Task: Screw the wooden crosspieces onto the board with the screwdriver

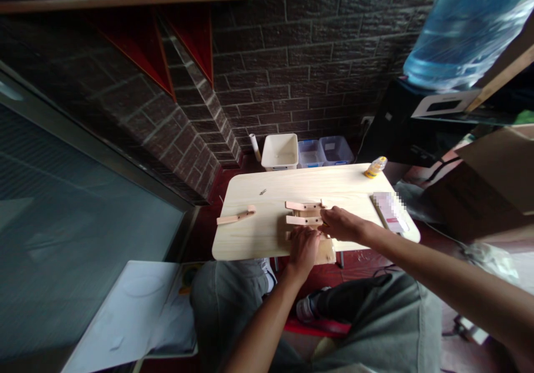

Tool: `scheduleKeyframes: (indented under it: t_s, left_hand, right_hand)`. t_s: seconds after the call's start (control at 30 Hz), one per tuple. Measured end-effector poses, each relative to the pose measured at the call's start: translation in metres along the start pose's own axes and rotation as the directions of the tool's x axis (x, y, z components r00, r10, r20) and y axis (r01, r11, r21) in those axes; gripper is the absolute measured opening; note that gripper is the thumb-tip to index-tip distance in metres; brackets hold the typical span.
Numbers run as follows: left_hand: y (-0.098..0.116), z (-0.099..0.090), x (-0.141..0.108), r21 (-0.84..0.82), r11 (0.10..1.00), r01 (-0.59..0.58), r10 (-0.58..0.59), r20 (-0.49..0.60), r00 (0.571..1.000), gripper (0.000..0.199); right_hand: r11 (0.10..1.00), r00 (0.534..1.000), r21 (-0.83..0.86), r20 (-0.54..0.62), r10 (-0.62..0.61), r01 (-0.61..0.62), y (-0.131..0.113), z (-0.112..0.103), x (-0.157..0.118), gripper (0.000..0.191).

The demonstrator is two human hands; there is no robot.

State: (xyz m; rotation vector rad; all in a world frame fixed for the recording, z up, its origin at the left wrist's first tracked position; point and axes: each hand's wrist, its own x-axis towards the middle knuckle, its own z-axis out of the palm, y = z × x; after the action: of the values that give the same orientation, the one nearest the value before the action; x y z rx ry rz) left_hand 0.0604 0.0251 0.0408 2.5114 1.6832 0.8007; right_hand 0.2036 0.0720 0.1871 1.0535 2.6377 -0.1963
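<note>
A small wooden assembly [307, 214] with several curved, holed strips lies near the front middle of the light wooden table [267, 186]. My left hand [305, 246] is closed over its nearest strip, fingers curled on the wood. My right hand [337, 224] is closed at the right end of the strips; what its fingers pinch is hidden. Under my hands a flat wooden board [326, 252] sticks out past the table's front edge. A separate curved wooden strip [236, 217] lies at the left, and some small screw-like pieces [262, 192] lie farther back.
At the back right stands a clear bottle with yellow parts [376, 167]. A flat box or booklet [390, 211] lies at the right edge. Behind the table are a white bin [280, 150] and blue-grey bins [336, 149]. A water dispenser [386, 119] stands at the right.
</note>
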Motion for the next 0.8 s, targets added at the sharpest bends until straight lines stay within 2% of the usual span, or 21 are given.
scheduleKeyframes:
  t_s: [0.1,0.17,0.33,0.57,0.67,0.8]
  left_hand:
    - [0.000,-0.001,0.000,0.019,1.000,-0.012,0.012,-0.022,1.000,0.009]
    - [0.000,-0.001,0.000,0.019,1.000,-0.019,0.019,-0.035,0.999,0.009]
    - [0.000,-0.002,-0.001,0.012,1.000,0.007,-0.006,-0.029,1.000,0.007]
    - [-0.002,-0.001,-0.002,-0.015,1.000,-0.002,0.002,-0.009,1.000,0.007]
    - [-0.003,-0.002,-0.002,0.005,1.000,0.000,0.000,0.010,1.000,0.007]
    - [-0.002,-0.004,-0.002,-0.003,1.000,-0.005,0.005,0.017,1.000,0.005]
  right_hand:
    - [0.984,0.992,0.142,-0.046,0.116,-0.109,-0.002,-0.003,-0.005,0.025]
    - [0.980,0.993,0.171,-0.048,0.108,-0.099,-0.001,-0.004,-0.007,0.032]
    - [0.995,0.999,0.096,-0.008,0.031,-0.030,0.001,-0.003,-0.006,0.019]
    - [0.999,0.994,-0.011,-0.100,-0.036,0.036,0.001,0.018,-0.003,0.016]
    - [0.998,0.988,-0.033,-0.145,-0.051,0.047,0.002,0.021,-0.004,0.013]
    - [1.000,0.989,-0.009,-0.147,-0.024,0.023,0.002,0.021,-0.005,0.011]
